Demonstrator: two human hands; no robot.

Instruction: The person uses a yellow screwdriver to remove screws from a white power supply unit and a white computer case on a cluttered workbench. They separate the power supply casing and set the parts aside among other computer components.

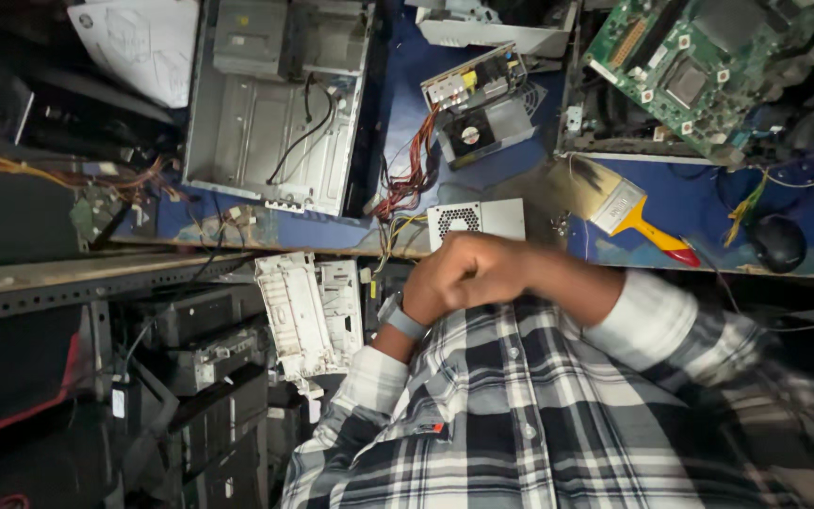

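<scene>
Hands clasp together just off the desk's near edge, the left hand (445,283) curled into a fist with a grey wristband, the right hand (501,269) wrapped against it, neither holding any object, plaid flannel sleeves behind. Nearest them, a small grey metal box with a perforated fan grille (476,220) sits on the worn blue desk (690,203), beside a flat-bristled paintbrush with a yellow and red handle (628,215).

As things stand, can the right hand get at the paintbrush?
Probably yes: the right hand is clasped with the left hand and holds nothing, and the paintbrush lies uncovered on the blue bench just beyond it.
</scene>
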